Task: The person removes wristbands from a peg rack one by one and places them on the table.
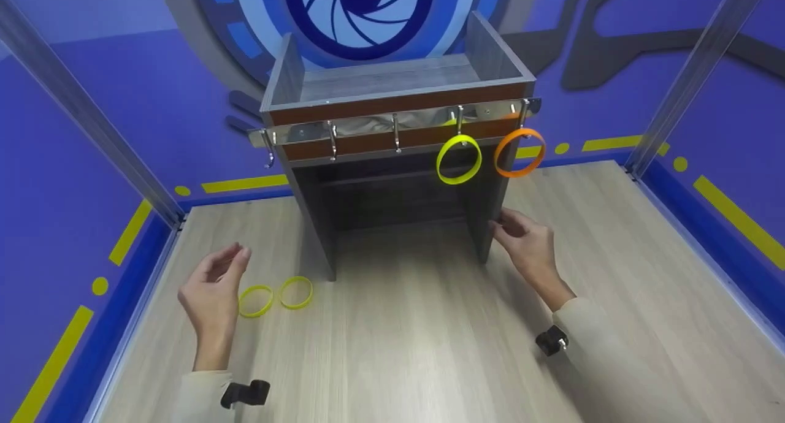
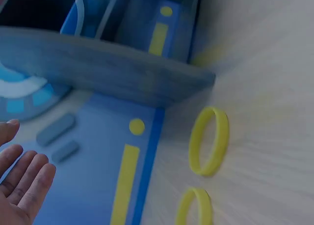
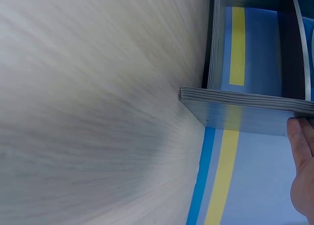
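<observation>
Head view: two thin yellow rings (image 1: 271, 299) lie side by side on the pale wood-grain desk (image 1: 392, 349), just right of the left hand (image 1: 213, 288).
Left hand, by far the nearer, holds nothing, thumb and fingers apart in the left wrist view, not touching either ring; right hand (image 1: 526, 242) rests fingertips on the right side panel of the grey wood-grain shelf unit (image 1: 313, 221), its grasp empty. Rings are round, without a long axis.
</observation>
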Motion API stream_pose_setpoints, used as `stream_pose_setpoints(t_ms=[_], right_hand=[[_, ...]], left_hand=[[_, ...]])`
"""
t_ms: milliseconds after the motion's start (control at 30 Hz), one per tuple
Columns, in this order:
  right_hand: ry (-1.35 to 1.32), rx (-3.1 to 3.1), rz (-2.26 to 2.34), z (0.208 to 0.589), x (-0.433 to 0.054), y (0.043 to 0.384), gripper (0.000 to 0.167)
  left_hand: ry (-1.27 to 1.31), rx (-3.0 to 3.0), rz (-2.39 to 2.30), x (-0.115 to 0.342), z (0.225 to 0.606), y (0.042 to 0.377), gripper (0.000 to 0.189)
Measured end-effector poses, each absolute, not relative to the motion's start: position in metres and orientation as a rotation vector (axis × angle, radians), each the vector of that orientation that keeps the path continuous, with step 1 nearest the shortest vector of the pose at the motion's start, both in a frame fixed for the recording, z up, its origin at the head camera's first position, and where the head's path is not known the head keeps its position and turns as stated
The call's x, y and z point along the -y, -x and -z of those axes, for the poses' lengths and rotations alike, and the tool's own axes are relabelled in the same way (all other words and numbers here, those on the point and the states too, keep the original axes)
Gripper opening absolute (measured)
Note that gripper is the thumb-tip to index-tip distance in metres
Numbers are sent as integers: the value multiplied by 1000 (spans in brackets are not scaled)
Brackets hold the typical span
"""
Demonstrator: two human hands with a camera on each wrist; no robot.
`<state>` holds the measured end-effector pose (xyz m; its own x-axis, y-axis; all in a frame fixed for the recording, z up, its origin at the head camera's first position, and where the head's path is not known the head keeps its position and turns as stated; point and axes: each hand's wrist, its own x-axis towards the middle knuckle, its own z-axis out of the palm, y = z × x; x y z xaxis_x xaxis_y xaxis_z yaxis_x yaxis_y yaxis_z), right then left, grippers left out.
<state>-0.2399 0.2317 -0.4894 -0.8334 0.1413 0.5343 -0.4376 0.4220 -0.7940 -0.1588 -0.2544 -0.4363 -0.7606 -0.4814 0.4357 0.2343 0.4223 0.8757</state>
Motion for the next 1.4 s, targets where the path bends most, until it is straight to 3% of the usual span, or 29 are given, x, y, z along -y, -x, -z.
stream_pose_setpoints(t_ms=[400,1400], right_hand=[[-230,2141,-1439,475,-221,230,24],[-219,2135,-1489,458,-214,216,23]], left_hand=[[95,1966,1478,194,398,171,23],[515,1797,1798,76,365,213,23]])
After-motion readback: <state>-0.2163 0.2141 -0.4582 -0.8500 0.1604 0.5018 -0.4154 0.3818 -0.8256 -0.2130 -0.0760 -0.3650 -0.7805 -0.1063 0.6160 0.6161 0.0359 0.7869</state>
